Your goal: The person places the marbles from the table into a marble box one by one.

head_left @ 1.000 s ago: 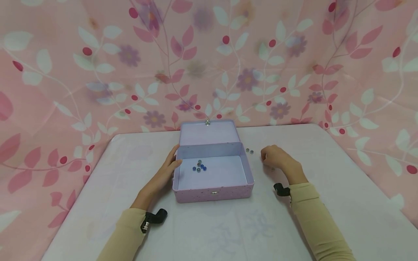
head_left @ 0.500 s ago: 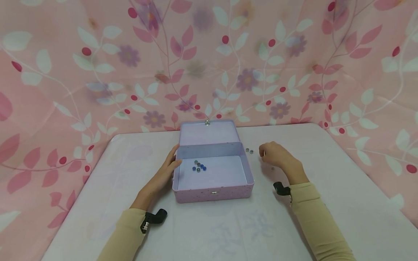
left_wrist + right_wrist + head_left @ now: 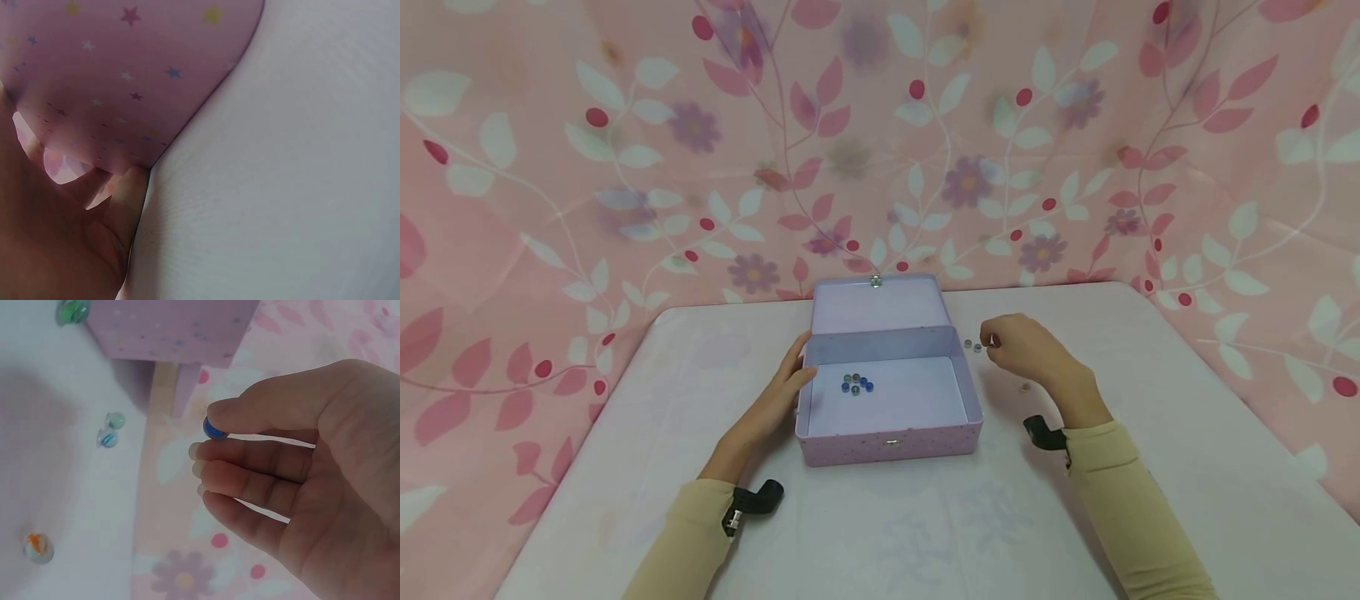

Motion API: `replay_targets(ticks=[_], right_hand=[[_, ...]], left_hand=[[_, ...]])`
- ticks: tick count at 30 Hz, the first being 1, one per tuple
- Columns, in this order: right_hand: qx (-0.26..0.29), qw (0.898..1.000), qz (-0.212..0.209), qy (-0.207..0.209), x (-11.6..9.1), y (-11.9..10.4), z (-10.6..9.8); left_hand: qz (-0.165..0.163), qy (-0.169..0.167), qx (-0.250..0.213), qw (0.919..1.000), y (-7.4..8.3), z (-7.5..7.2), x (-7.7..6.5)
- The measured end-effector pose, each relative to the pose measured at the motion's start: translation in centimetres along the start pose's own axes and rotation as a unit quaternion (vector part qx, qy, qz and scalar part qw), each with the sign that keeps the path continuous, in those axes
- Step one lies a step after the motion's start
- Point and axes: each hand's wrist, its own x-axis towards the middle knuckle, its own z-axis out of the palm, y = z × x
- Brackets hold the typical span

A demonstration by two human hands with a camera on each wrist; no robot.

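An open lilac tin box (image 3: 891, 446) with a star pattern stands on the table, several glass marbles (image 3: 856, 383) lying in its left half. My left hand (image 3: 775, 396) holds the box's left side, thumb over the rim and fingers along the outer wall (image 3: 119, 69). To the right of the box, above the table, my right hand (image 3: 1026, 346) pinches a blue marble (image 3: 214, 429) between thumb and index finger. Close by its fingertips in the head view, a pale green marble (image 3: 115, 420) and a blue-white marble (image 3: 107, 438) lie together on the table.
The box lid (image 3: 882, 306) is folded back towards the floral curtain (image 3: 880, 150). An orange-streaked marble (image 3: 39, 548) and a green marble (image 3: 74, 310) also lie on the white tablecloth (image 3: 895, 525). The table's far edge runs just behind the box.
My right hand has moved left towards the box with the blue marble. Inside the box a greenish marble has rolled left and a little nearer. The left hand keeps its place.
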Motion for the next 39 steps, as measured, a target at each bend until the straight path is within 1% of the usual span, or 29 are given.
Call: replay_targets(ticks=[7, 11, 15, 17, 21, 22, 25, 28, 29, 30, 36, 39], right_hand=[[0.016, 0.999, -0.029, 0.017, -0.1, -1.8, -0.4], [0.023, 0.999, -0.038, 0.016, -0.2, -3.0, -0.5], [0.018, 0.999, -0.045, 0.013, -0.4, -4.1, -0.3], [0.013, 0.998, -0.055, 0.015, -0.5, -4.6, -0.3], [0.013, 0.997, -0.077, 0.018, -0.5, -5.4, 0.1], [0.014, 0.996, -0.084, 0.017, -0.4, -5.6, 0.2], [0.014, 0.994, -0.105, 0.014, -0.3, -6.2, 0.7], [0.014, 0.992, -0.121, 0.007, -0.2, -6.9, 1.2], [0.012, 0.992, -0.128, 0.005, -0.2, -7.1, 1.4], [0.013, 0.991, -0.131, 0.001, -0.2, -7.2, 1.6], [0.024, 0.991, -0.126, -0.036, -0.1, -7.8, 3.0], [0.021, 0.991, -0.127, -0.046, -0.1, -8.0, 3.7]], left_hand=[[-0.005, -0.005, -0.001, 1.0, 0.2, 0.0, 0.1], [-0.011, -0.014, -0.01, 0.9998, 0.9, 0.0, -0.1], [-0.013, -0.019, -0.012, 0.9997, 1.4, 0.0, -0.4], [-0.01, -0.016, -0.009, 0.9998, 1.3, 0.1, -0.4], [-0.004, -0.008, -0.003, 1.0, 0.4, 0.1, -0.1], [-0.005, -0.01, -0.005, 0.9999, 0.6, 0.0, -0.2], [-0.003, -0.007, -0.006, 1.0, 0.3, 0.0, -0.1], [0.0, -0.006, -0.003, 1.0, 0.2, 0.0, -0.1], [0.003, -0.002, -0.001, 1.0, -0.2, 0.0, 0.1], [0.003, -0.003, 0.0, 1.0, -0.2, 0.0, 0.1], [-0.003, -0.005, -0.002, 1.0, -0.1, 0.0, 0.1], [-0.007, -0.01, -0.008, 0.9999, -0.1, 0.0, 0.2]])
